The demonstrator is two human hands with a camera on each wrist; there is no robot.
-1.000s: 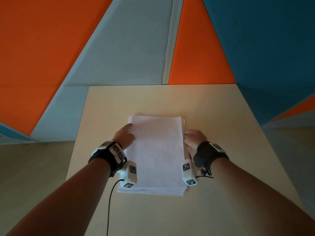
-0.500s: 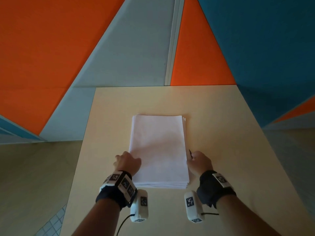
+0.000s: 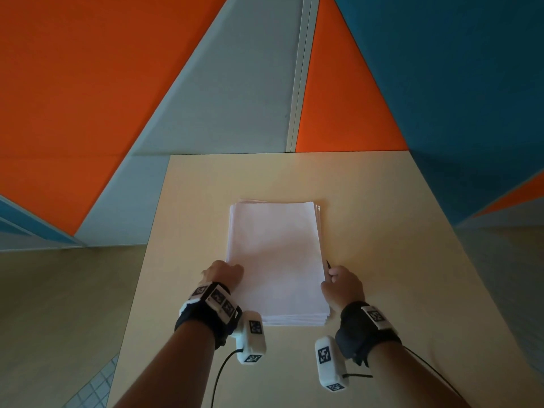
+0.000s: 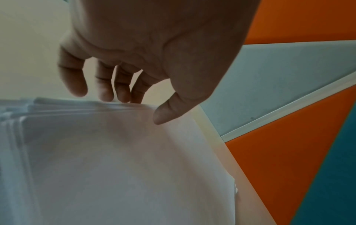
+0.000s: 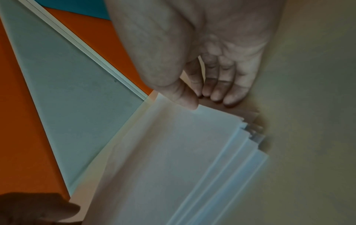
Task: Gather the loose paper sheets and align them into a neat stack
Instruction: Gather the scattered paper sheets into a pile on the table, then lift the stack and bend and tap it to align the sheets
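Note:
A stack of white paper sheets [image 3: 275, 254] lies lengthwise in the middle of the beige table [image 3: 382, 231]. Its near and right edges are slightly staggered [image 5: 248, 137]. My left hand [image 3: 223, 275] holds the stack's left edge near the front; in the left wrist view the left hand [image 4: 138, 106] has its thumb on the top sheet and curled fingers against the side. My right hand [image 3: 341, 282] holds the right edge opposite; in the right wrist view the right hand [image 5: 202, 101] has its thumb on top and its fingers tucked along the side.
The table's far edge [image 3: 288, 154] meets a wall of orange, grey and blue panels [image 3: 235, 83]. Floor [image 3: 67, 304] lies beyond the table's left edge. A black cable [image 3: 219, 375] trails from my left wrist over the near table.
Both hands slid back along the stack's long sides, from its middle to near its front end. Over the last half second they have barely moved.

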